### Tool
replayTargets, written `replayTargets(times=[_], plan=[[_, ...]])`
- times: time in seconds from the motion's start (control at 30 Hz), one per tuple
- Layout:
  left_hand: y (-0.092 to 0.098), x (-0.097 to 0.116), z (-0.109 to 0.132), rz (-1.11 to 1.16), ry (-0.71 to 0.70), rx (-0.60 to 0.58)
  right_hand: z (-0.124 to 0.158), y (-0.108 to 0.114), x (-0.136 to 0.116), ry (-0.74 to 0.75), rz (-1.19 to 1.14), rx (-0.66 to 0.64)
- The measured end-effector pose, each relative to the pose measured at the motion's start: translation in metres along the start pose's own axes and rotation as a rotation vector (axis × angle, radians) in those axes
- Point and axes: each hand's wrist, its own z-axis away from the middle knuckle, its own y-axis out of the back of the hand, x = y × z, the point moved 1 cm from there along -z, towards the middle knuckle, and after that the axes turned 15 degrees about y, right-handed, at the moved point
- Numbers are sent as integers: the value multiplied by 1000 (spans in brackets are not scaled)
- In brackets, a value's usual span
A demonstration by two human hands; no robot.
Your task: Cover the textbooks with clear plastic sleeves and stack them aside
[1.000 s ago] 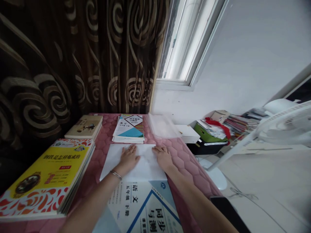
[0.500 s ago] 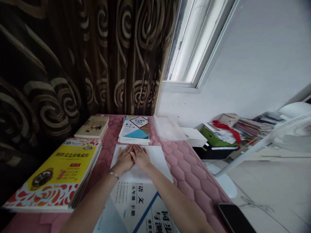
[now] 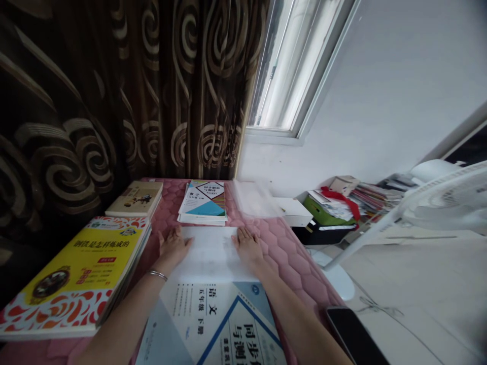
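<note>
A white sheet (image 3: pixel 213 256) lies flat at the far end of a large blue-and-white workbook (image 3: pixel 198 322) with Chinese print. Whether the sheet is paper or part of a cover, I cannot tell. My left hand (image 3: pixel 173 248) rests on the sheet's left edge, fingers stretched out, a silver bracelet on the wrist. Over the right edge lies my right hand (image 3: pixel 249 248), flat with its fingers extended. Both hands press from above and grip nothing. Just beyond the sheet is a small stack of workbooks (image 3: pixel 203 200).
Left, a pile with a yellow book (image 3: pixel 87 253) on top sits before a brown book (image 3: pixel 135 197). Clear plastic sheets (image 3: pixel 254 200) lie at the back right. A phone (image 3: pixel 355 337) is at the right edge of the pink quilted tabletop (image 3: pixel 292 268); a white fan (image 3: pixel 373 243) stands beyond.
My hands, previously together at the middle of the white sheet, have slid apart to its left and right edges. The view has shifted slightly.
</note>
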Motion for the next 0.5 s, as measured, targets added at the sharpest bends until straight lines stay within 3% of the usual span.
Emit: replayTargets(times=[0.17, 0.3, 0.4, 0.5], plan=[[0, 8, 0, -42, 64, 20, -4, 10, -1, -18, -95, -64], [2, 14, -3, -87, -18, 32, 8, 28, 8, 15, -176, -126], [7, 15, -10, -95, -89, 20, 48, 34, 13, 37, -214, -118], [10, 17, -22, -71, -148, 0, 112, 27, 16, -23, -394, 38]])
